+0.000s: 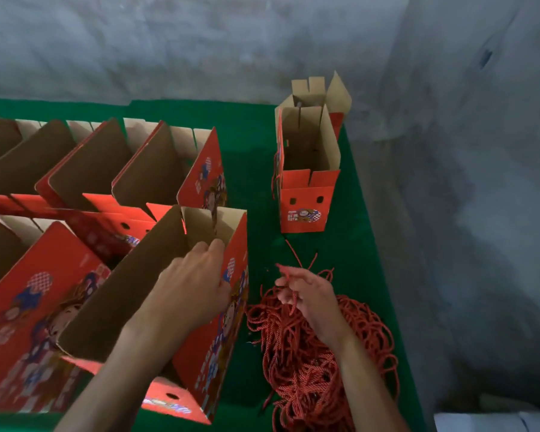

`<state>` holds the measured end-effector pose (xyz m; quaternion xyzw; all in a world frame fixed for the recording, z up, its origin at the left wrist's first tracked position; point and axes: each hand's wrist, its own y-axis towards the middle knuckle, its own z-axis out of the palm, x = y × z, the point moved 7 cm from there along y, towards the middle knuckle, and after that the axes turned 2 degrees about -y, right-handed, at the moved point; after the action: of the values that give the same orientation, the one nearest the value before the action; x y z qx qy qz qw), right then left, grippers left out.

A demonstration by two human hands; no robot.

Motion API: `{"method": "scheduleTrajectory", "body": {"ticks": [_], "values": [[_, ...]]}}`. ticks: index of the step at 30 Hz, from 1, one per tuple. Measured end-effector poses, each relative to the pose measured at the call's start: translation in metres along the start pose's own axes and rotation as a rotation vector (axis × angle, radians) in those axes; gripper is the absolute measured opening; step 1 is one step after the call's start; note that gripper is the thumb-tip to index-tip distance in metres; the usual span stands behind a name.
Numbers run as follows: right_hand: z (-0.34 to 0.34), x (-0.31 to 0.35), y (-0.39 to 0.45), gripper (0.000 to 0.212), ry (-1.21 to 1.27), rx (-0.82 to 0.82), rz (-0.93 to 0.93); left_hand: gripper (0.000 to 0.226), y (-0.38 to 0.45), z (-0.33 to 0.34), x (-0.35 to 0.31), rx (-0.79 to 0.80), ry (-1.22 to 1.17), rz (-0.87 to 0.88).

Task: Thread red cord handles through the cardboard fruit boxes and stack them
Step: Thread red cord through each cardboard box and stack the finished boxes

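- Holding the near box (156, 291) by its right wall: my left hand (189, 291) reaches into the open top, fingers curled over the rim, thumb side inside. I read this as bracing the wall so it does not flex when a cord end is pushed at it.
- Right hand (306, 294) is closed in a pinch on 1 red cord (289, 283), lifted just above the cord pile (318, 347). The cord's upper end pokes out above the fingers; the rest trails back into the pile.
- Cord is just beside the box's right wall, not touching it. No cord through this box that I can see, so threading looks not yet begun here.
- Punched hole (170, 395) shows on the near end flap. Holes in the wall under my left hand are not visible; I cannot tell where the cord must enter.
- Pile is a loose tangle on the green mat (256, 169), right of the box. Risk, my judgement: the picked cord drags neighbours up with it.
- 1 small box (306, 182) stands alone toward the far right corner, flaps up, 2 holes in its near face, a cord hanging down its left side. Probably finished; not stacked.
- Rows of open boxes (106, 169) crowd the left, pressed close to the near box, leaving little room to turn it that way.
- Grey wall (449, 151) closes off the right side.
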<state>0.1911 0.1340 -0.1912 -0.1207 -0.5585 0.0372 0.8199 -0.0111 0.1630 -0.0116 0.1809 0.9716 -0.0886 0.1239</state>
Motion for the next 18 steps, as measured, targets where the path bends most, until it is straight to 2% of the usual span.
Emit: {"method": "scheduleTrajectory", "body": {"ticks": [5,9,11,14,18], "values": [[-0.003,-0.018,-0.001,0.023,-0.235,-0.046,0.044,0.028,0.013,0.029,0.016,0.159,-0.179,-0.112],[0.009,-0.026,0.001,0.011,-0.294,-0.067,0.091,0.019,0.033,0.053,0.025,0.295,-0.664,-0.201],[0.022,-0.027,0.006,0.008,-0.228,-0.063,0.118,0.027,0.034,0.067,0.032,0.371,-0.852,-0.337],[0.040,-0.023,0.011,0.004,-0.143,-0.020,0.061,0.040,0.026,0.079,0.046,0.438,-0.924,-0.494],[0.052,-0.019,0.014,0.010,-0.218,-0.024,0.020,0.042,0.025,0.076,0.053,0.381,-0.954,-0.498]]}}
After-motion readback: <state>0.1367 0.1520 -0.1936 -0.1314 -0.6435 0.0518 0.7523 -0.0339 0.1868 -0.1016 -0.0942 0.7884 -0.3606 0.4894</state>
